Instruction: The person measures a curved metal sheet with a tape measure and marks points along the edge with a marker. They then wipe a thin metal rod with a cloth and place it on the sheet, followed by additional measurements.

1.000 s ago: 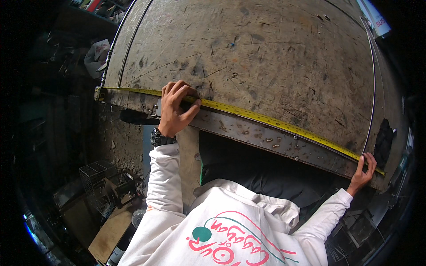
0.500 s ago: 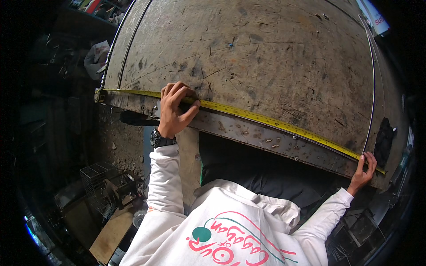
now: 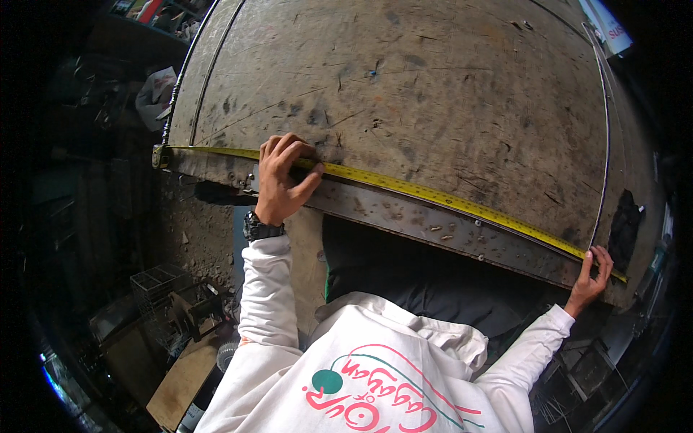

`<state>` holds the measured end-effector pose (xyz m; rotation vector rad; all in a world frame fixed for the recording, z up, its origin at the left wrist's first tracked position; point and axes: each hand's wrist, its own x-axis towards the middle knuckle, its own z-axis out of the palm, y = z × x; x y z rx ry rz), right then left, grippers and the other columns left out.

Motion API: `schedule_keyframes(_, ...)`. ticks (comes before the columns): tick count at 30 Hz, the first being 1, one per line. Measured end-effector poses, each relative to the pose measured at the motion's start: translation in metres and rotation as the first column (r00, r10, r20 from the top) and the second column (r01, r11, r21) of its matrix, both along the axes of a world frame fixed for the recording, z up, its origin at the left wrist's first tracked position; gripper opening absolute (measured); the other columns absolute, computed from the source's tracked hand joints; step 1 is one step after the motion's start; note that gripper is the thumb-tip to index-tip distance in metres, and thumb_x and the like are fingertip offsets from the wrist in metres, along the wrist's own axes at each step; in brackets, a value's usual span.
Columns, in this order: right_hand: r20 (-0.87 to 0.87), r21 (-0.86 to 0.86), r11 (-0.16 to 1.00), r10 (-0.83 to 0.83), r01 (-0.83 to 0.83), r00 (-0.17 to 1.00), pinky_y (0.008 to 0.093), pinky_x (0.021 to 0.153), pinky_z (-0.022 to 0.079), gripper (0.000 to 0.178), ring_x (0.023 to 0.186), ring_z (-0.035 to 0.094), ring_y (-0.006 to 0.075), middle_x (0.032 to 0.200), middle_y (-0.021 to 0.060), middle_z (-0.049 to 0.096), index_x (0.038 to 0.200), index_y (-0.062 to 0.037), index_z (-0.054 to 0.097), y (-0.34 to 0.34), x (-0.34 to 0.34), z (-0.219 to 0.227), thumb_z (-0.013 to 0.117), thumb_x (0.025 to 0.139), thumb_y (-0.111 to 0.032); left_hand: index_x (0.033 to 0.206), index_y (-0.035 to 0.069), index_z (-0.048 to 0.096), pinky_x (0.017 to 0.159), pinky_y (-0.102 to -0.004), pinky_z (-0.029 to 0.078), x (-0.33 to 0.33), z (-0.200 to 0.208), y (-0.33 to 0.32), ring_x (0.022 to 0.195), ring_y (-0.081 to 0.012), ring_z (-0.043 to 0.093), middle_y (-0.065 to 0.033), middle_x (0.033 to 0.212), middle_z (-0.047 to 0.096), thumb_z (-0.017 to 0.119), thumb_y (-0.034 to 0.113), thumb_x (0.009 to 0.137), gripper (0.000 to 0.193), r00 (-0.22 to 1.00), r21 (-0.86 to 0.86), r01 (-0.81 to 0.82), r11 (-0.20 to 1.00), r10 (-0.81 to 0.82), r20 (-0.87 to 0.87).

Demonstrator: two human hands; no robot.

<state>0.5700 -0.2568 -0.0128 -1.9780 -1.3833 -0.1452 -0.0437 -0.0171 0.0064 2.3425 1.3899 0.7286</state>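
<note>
A yellow tape measure (image 3: 447, 203) is drawn out along the near edge of a worn wooden tabletop (image 3: 433, 94). Its case (image 3: 161, 156) rests at the left corner. My left hand (image 3: 284, 180), with a black watch on the wrist, bends its fingers and thumb over the blade left of the middle. At the right end, my right hand (image 3: 593, 278) pinches the blade where a thin metal rod (image 3: 605, 144) meets the edge; the blade's tip sticks out past my fingers. What lies beneath my left fingers is hidden. A second thin rod (image 3: 211, 68) runs up the table's left side.
A steel angle strip (image 3: 404, 216) with rust spots lines the table's near edge. Dark cloth (image 3: 625, 227) lies by the right corner. Beyond the left edge hangs a white plastic bag (image 3: 156, 97). A wire basket (image 3: 155, 289) and a wooden board (image 3: 180, 382) stand low at left.
</note>
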Motion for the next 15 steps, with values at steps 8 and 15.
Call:
schedule_keyframes(8, 0.101, 0.137, 0.978, -0.168, 0.154, 0.981, 0.046, 0.101, 0.046, 0.02, 0.109, 0.063, 0.0319, 0.109, 0.0115, 0.071, 0.102, -0.0054, 0.074, 0.013, -0.03, 0.016, 0.069, 0.091, -0.021, 0.138, 0.002, 0.057, 0.114, -0.0479, 0.042, -0.033, -0.045, 0.008, 0.135, -0.0387, 0.054, -0.021, 0.141, 0.059, 0.083, 0.005, 0.084, 0.06, 0.986, 0.334, 0.142, 0.932, -0.104, -0.13)
schedule_keyframes(15, -0.069, 0.252, 0.954, -0.151, 0.164, 0.986, 0.044, 0.095, 0.049, 0.022, 0.105, 0.065, 0.0322, 0.105, 0.013, 0.066, 0.088, -0.0044, 0.072, 0.027, -0.018, 0.017, 0.071, 0.088, -0.026, 0.091, 0.0, 0.072, 0.082, -0.0493, 0.05, 0.012, 0.003, -0.021, 0.085, -0.0346, 0.062, -0.018, 0.089, 0.067, 0.075, 0.036, 0.095, 0.037, 0.965, -0.174, -0.007, 0.985, 0.052, 0.258)
